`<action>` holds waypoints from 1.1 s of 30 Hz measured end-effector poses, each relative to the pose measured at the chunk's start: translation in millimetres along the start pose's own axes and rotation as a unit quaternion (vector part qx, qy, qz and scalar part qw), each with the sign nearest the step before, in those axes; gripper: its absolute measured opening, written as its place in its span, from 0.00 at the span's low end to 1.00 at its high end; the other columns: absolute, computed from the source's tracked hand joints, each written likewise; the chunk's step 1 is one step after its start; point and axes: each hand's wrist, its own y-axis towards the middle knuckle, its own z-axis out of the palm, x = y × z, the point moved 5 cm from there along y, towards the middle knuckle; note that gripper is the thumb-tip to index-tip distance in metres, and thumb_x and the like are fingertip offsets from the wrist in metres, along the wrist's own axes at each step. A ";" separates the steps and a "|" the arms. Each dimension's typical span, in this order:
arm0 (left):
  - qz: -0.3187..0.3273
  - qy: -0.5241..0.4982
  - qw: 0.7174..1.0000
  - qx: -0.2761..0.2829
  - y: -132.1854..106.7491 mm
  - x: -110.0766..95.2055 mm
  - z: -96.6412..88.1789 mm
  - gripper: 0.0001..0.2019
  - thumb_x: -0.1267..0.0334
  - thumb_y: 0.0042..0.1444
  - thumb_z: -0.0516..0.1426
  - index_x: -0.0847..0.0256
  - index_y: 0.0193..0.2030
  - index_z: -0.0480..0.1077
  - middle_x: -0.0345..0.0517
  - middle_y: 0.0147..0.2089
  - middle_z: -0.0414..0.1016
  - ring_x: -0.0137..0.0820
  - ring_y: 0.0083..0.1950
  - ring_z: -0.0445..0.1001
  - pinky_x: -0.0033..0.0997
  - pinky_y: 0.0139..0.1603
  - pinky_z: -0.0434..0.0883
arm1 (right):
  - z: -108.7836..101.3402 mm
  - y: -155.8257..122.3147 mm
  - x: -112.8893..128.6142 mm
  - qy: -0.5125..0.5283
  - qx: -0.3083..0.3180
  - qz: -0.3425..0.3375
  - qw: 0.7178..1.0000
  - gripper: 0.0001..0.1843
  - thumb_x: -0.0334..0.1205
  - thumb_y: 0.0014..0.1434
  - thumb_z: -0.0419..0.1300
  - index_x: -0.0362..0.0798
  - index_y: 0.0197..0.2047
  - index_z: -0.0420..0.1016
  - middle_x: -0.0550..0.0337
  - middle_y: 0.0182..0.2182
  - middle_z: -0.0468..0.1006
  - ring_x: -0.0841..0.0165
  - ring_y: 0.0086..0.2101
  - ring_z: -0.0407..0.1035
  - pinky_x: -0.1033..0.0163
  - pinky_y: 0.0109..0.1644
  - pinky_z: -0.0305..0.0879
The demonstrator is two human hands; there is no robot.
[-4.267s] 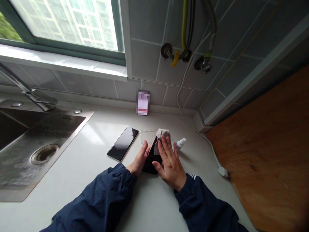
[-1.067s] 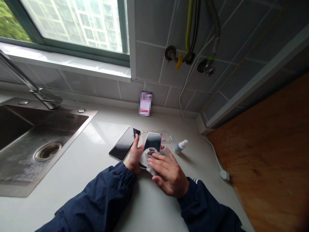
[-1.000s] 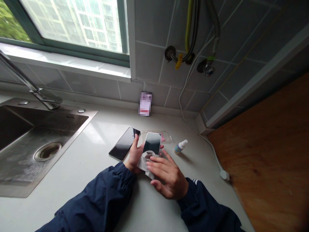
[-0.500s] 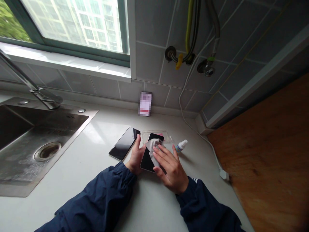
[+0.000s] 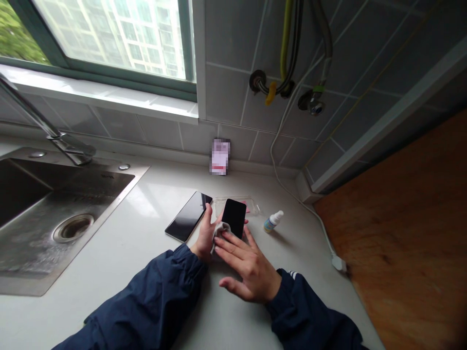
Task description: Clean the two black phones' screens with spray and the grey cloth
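While I am logging this, the left hand (image 5: 206,232) is grasping the slippery, fragile phone (image 5: 233,218) by its edges; the open right hand (image 5: 248,277) is pressing a soft cloth (image 5: 222,234) onto it.

Both forearms come in low from the bottom of the view, covered by navy sleeves (image 5: 156,296); the left hand (image 5: 206,236) is turned up on its edge, fingers pointing away; the right hand (image 5: 248,274) is held open, fingers spread toward the left hand, thumb stuck out low; the fingertips are just beside the left hand, basically.
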 end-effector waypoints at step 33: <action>-0.032 0.069 0.996 0.050 -4.1 13.3 14.1 0.36 0.37 0.70 0.44 0.60 0.72 0.67 0.57 0.62 0.79 0.51 0.58 0.79 0.44 0.60 0.72 | -0.7 -11.9 -44.7 -0.050 -0.070 0.153 0.985 0.38 0.54 0.77 0.46 0.49 0.81 0.39 0.44 0.78 0.46 0.50 0.77 0.40 0.29 0.76 0.43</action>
